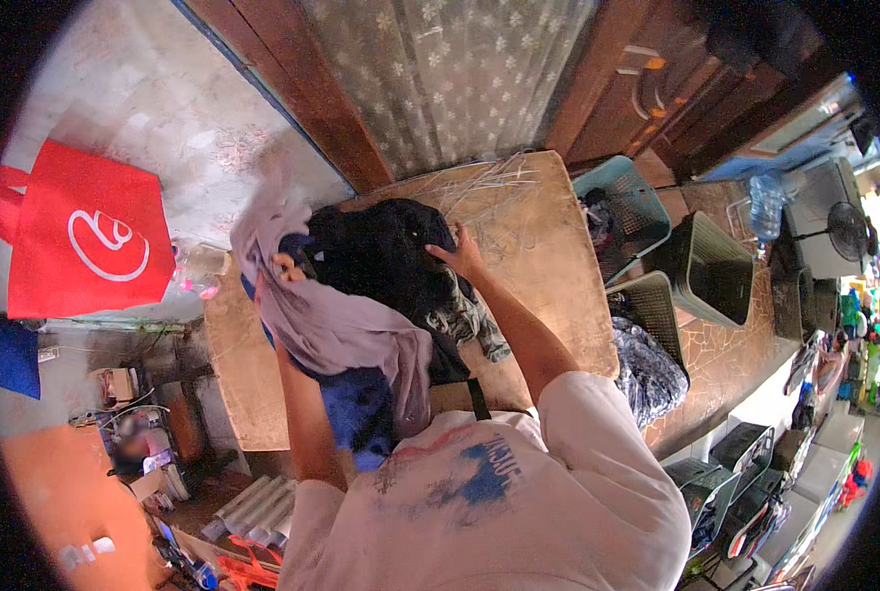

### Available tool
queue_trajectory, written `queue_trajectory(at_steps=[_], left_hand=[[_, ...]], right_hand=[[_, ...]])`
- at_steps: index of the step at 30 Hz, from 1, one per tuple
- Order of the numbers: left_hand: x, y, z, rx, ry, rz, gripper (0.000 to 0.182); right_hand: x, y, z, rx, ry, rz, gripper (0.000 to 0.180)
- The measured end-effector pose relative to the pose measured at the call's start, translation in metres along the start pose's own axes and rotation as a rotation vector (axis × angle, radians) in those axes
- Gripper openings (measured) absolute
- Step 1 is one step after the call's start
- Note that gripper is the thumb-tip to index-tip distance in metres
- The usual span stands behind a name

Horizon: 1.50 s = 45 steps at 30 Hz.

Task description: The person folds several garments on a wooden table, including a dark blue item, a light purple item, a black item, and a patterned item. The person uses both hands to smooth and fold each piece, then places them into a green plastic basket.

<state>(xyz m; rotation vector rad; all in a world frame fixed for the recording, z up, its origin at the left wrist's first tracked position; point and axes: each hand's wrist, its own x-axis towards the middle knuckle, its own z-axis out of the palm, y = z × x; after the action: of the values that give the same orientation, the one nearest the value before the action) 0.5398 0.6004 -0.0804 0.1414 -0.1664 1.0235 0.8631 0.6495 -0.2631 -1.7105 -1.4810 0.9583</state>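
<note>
A pile of dark clothes (381, 251) lies on a worn wooden table before me. My left hand (288, 267) is partly wrapped in a greyish-purple garment (351, 318), its fingers closed on the cloth. That garment drapes over my left forearm, and its upper end looks blurred. A blue cloth (355, 414) hangs below it, close to my body. My right hand (461, 255) rests with fingers spread on the right side of the black cloth. Beside my right forearm, a camouflage-patterned garment (477, 314) sticks out from the pile.
The wooden table (558, 295) has thin strings (492, 181) at its far edge. Plastic baskets (713, 273) stand right of it, one holding a patterned cloth or bag (647, 369). A red bag (93, 229) hangs on the left wall. Behind the table is a floral curtain (455, 81).
</note>
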Motion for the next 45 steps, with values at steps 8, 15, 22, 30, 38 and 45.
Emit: queue_trajectory(at_steps=[8, 15, 22, 30, 38, 45], left_hand=[[-0.053, 0.002, -0.002, 0.118, -0.01, 0.27, 0.023], [-0.021, -0.023, 0.022, 0.595, 0.43, 0.333, 0.032], [-0.036, -0.031, -0.139, 0.713, 1.118, 0.021, 0.049], [-0.007, -0.047, -0.229, 0.552, 1.129, 0.085, 0.039], [-0.016, -0.042, -0.219, 0.503, 1.175, 0.125, 0.039], [-0.019, -0.048, -0.226, 0.475, 1.189, 0.157, 0.04]], right_hand=[[-0.005, -0.065, 0.08, 0.035, -0.473, 0.124, 0.107], [-0.138, -0.119, 0.098, -0.447, -0.756, -0.439, 0.067], [-0.146, -0.11, 0.1, -0.038, -1.666, -0.337, 0.038], [0.076, -0.044, 0.034, -0.217, -0.338, 0.124, 0.037], [0.087, 0.015, 0.067, -0.751, -0.078, 0.057, 0.042], [0.097, 0.049, 0.002, -0.717, 0.133, 0.126, 0.031]])
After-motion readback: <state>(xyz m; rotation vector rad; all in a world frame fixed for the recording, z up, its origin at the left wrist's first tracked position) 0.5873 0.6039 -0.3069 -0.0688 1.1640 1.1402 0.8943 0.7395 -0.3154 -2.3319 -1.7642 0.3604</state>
